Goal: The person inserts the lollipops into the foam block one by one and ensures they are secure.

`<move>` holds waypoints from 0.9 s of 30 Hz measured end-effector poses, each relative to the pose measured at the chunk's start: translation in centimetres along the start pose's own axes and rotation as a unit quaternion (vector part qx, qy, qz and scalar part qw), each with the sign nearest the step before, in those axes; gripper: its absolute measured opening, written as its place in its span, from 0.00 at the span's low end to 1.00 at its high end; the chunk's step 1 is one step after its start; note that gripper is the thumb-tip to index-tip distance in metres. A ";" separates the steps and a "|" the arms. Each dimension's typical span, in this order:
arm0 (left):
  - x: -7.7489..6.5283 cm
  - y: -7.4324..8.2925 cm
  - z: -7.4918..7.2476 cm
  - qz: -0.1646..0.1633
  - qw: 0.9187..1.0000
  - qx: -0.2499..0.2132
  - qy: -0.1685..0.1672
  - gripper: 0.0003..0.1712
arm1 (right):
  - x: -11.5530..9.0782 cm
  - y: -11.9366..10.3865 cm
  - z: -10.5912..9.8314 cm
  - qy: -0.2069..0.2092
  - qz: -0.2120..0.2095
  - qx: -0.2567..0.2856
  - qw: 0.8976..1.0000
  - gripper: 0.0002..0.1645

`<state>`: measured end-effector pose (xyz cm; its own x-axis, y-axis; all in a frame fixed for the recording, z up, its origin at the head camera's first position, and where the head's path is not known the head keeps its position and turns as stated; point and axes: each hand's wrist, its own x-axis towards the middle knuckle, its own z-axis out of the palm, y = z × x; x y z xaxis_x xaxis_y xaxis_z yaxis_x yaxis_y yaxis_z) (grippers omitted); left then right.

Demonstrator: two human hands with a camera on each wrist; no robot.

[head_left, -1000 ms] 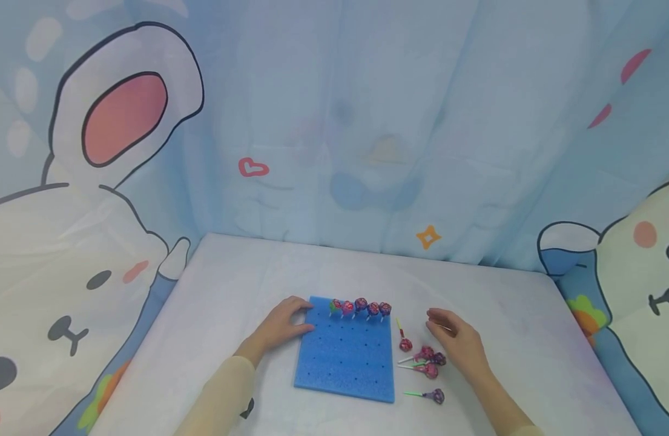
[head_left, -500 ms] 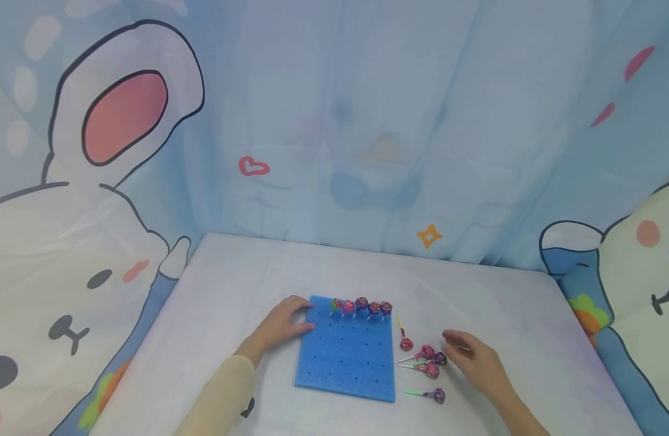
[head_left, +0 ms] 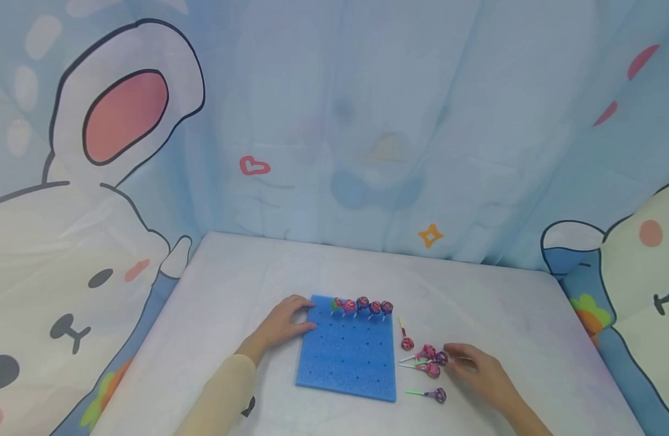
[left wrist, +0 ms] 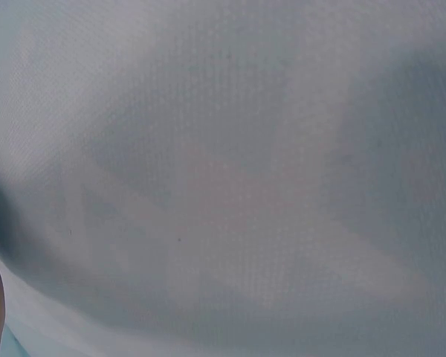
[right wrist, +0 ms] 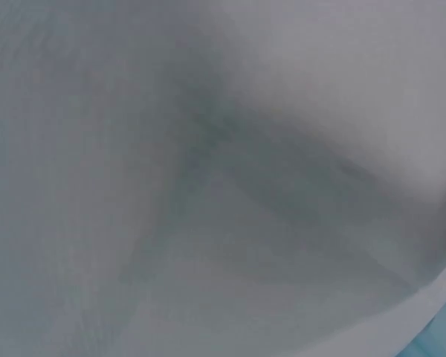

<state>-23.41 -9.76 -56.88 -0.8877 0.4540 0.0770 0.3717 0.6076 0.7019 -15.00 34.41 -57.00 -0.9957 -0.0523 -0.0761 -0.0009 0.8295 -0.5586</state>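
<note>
In the head view a blue foam board (head_left: 345, 351) with small holes lies on the table. Along its far edge stands a row of several lollipops (head_left: 362, 303), sticks down in the holes. My left hand (head_left: 282, 322) rests against the board's left edge, fingers and thumb spread along it. To the right of the board my right hand (head_left: 478, 370) is at a small pile of lollipops. Its fingertips are at the head of a dark purple lollipop (head_left: 441, 358); whether they touch is too small to tell. Both wrist views show mostly blurred pale cloth.
Beside the purple lollipop lie pink lollipops (head_left: 433, 370). A red lollipop with a yellow stick (head_left: 407, 343) lies farther back, and a purple one with a green stick (head_left: 440, 395) lies nearer. A printed blue curtain (head_left: 323, 121) hangs behind the white table (head_left: 247, 266).
My right hand has moved right and then toward the near side, its fingertips coming to the purple lollipop. The left hand and the board have kept their places.
</note>
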 end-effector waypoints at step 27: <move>-0.1 0.0 0.0 0.005 1.000 -0.006 0.002 0.28 | 0.1 0.3 0.8 0.040 -0.050 -0.014 0.998 0.21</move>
<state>-23.36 -9.80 -56.85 -0.8850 0.4572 0.0877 0.3778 0.5953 0.7091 -15.06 34.16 -57.84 -0.9948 -0.0916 0.0454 -0.1016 0.8377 -0.5365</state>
